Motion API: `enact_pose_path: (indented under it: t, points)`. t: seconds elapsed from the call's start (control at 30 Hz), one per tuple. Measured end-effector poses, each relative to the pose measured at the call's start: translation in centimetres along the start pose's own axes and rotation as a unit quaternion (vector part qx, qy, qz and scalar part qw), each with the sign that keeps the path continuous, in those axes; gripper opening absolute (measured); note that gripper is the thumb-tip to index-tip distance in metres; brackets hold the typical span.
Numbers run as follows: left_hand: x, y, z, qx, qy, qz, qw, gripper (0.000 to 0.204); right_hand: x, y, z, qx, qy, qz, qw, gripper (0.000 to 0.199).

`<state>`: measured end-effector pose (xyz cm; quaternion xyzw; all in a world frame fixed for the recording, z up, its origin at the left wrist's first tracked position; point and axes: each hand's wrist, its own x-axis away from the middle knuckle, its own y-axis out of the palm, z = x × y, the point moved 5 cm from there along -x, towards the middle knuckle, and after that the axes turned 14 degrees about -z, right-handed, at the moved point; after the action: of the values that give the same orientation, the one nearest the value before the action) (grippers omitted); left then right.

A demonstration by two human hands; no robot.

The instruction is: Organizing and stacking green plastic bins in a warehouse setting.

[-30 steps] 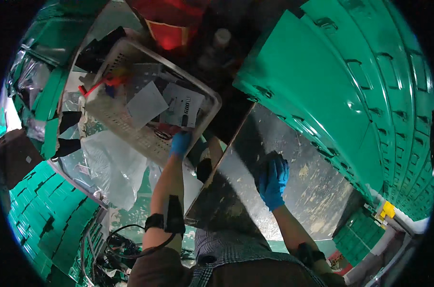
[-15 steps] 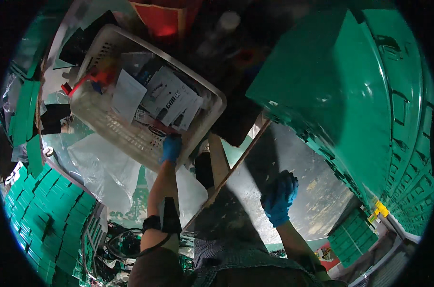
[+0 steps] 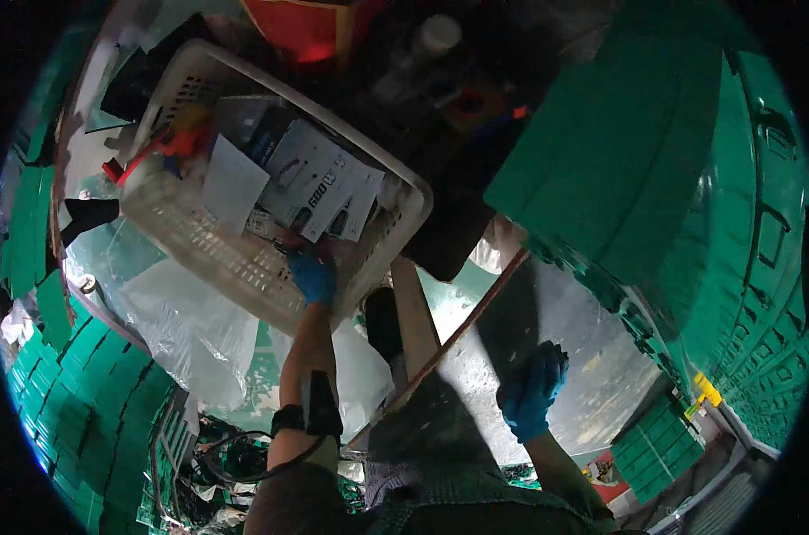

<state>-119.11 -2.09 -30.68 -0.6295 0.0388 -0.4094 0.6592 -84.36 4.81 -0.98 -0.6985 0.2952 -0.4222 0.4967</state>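
Observation:
My left hand (image 3: 312, 273), in a blue glove, reaches over the near side of a white plastic basket (image 3: 244, 301). Its fingers are bent down at a dark, partly reddish item among the contents, in shadow, and I cannot make out what they grip. Just beyond them lie printed leaflets (image 3: 320, 183) and a plain white sheet (image 3: 234, 185). My right hand (image 3: 531, 397), also blue-gloved, hovers over the worn grey tabletop (image 3: 591, 357). Its fingers are loosely bent, with no object visible in them; the thumb side is dark.
Large green plastic crates (image 3: 618, 152) rise at the right. Green stacked pieces (image 3: 83, 410) fill the lower left. Clear plastic bags (image 3: 190, 321) lie below the basket. A wooden edge (image 3: 458, 343) borders the tabletop. A red container (image 3: 302, 31) stands at the far side.
My left hand has shifted slightly, its fingers now pointing more to the left within the basket. The right hand sits a little lower and further right. The view has moved slightly.

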Motion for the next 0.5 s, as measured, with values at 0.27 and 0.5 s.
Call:
enact_pose_path:
  t: [0.27, 0.5]
  points:
    - [-2.9, 1.7, -5.5, -0.067, -0.037, -0.209, 0.975, 0.025, 0.0, -0.5, -0.3, -0.045, 0.004, 0.01, 0.999, 0.056]
    - [10.2, -8.5, -1.9, 0.635, -0.027, -0.049, 0.77, 0.032, -1.0, -2.7, -0.9, -0.098, -0.002, 0.033, 0.995, 0.055]
